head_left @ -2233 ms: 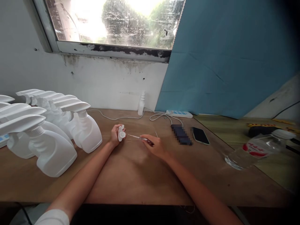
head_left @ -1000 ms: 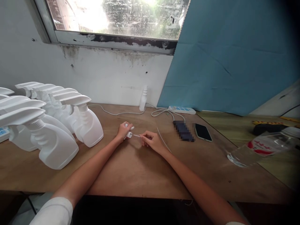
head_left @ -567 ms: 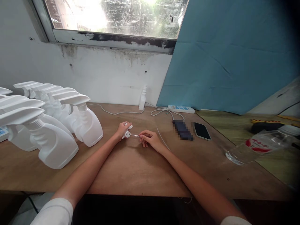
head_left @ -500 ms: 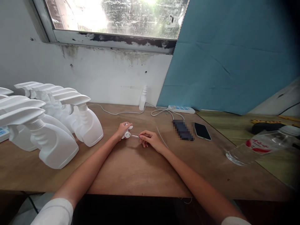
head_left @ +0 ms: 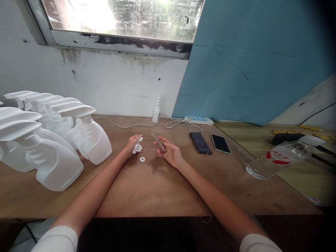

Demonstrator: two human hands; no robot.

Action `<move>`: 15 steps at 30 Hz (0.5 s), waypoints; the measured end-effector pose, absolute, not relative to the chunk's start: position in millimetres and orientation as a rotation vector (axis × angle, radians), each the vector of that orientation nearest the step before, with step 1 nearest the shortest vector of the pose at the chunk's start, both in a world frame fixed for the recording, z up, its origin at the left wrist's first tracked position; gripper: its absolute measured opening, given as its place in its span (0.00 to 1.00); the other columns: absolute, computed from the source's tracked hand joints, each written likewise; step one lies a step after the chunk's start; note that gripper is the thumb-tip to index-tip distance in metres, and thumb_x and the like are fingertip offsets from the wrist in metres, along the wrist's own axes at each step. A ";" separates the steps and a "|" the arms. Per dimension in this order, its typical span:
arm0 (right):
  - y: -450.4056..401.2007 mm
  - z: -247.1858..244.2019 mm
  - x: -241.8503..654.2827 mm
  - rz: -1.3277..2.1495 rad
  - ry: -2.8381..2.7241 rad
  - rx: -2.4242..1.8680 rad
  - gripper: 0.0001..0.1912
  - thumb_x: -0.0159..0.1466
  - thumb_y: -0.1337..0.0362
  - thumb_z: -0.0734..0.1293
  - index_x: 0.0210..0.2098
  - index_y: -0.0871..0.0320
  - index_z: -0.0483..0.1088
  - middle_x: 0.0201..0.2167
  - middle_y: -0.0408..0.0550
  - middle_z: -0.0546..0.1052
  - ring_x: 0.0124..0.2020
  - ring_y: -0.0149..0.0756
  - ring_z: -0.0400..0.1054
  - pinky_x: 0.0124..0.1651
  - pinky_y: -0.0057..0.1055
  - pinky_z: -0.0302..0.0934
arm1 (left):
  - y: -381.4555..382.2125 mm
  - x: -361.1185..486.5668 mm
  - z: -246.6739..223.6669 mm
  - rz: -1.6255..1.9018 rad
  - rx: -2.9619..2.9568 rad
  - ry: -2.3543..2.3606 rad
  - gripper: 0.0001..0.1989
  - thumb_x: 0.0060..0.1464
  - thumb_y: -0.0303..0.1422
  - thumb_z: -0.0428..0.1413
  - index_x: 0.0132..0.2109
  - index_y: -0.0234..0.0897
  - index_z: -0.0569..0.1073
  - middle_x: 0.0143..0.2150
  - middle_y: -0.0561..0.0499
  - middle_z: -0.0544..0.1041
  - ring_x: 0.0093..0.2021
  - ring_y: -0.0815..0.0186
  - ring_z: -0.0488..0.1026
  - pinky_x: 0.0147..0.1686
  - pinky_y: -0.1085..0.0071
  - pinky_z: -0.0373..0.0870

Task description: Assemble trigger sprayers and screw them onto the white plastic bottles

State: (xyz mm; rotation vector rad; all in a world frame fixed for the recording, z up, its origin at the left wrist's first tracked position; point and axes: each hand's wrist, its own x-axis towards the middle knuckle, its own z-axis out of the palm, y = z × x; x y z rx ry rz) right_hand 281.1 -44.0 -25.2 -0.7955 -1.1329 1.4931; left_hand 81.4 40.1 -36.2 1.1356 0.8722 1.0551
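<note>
My left hand (head_left: 132,144) is closed around a small white plastic cap-like part (head_left: 138,148), whose round opening faces me. A flat white washer (head_left: 142,159) with a dark centre hole lies on the wooden table just below it. To the right, my right hand (head_left: 170,153) holds a thin screwdriver (head_left: 160,145) by its translucent handle. Its metal shaft points up and left, apart from the white part. The fingers of this hand are loosely curled, some spread.
Rows of white spray bottles (head_left: 63,161) stand at the left. One slim white bottle (head_left: 156,109) is by the wall. A power strip (head_left: 198,120), a pixelated dark object (head_left: 201,142), a phone (head_left: 221,144) and a tilted clear bottle (head_left: 278,159) are to the right on the table (head_left: 147,196).
The screwdriver tip has come out of the white part and now points upward. A white washer now lies on the table below my left hand. The view has shifted slightly.
</note>
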 end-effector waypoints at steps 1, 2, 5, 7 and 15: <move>-44.0 -23.6 283.1 1.489 -1.146 -0.790 0.22 0.62 0.56 0.57 0.54 0.51 0.64 0.50 0.51 0.74 0.32 0.36 0.71 0.35 0.36 0.66 | 40.2 80.9 -36.2 1.055 1.134 0.864 0.19 0.44 0.47 0.60 0.26 0.37 0.63 0.17 0.58 0.65 0.11 0.74 0.58 0.10 0.77 0.54; -44.1 -22.2 284.6 1.483 -1.157 -0.788 0.23 0.63 0.55 0.55 0.56 0.51 0.63 0.52 0.52 0.73 0.34 0.38 0.72 0.39 0.39 0.66 | 40.3 80.6 -36.2 1.054 1.133 0.858 0.19 0.44 0.47 0.60 0.26 0.37 0.63 0.17 0.58 0.65 0.11 0.74 0.58 0.10 0.77 0.54; -45.1 -19.1 286.1 1.483 -1.153 -0.784 0.26 0.65 0.52 0.51 0.57 0.53 0.63 0.54 0.54 0.72 0.40 0.41 0.72 0.45 0.44 0.64 | 40.6 80.7 -36.9 1.056 1.134 0.847 0.19 0.42 0.46 0.61 0.26 0.37 0.63 0.16 0.58 0.65 0.12 0.74 0.58 0.10 0.77 0.53; -46.4 -17.9 285.7 1.488 -1.127 -0.771 0.26 0.65 0.52 0.51 0.57 0.54 0.64 0.55 0.54 0.71 0.41 0.42 0.72 0.47 0.45 0.63 | 40.8 81.2 -37.6 1.061 1.139 0.843 0.19 0.42 0.46 0.61 0.25 0.37 0.63 0.16 0.58 0.64 0.12 0.75 0.57 0.11 0.77 0.53; -48.9 -14.5 284.6 1.496 -1.099 -0.783 0.28 0.66 0.48 0.48 0.58 0.52 0.63 0.60 0.51 0.66 0.43 0.44 0.72 0.50 0.48 0.61 | 40.3 81.1 -37.1 1.067 1.151 0.845 0.17 0.42 0.45 0.60 0.25 0.37 0.64 0.17 0.57 0.66 0.13 0.74 0.58 0.13 0.77 0.54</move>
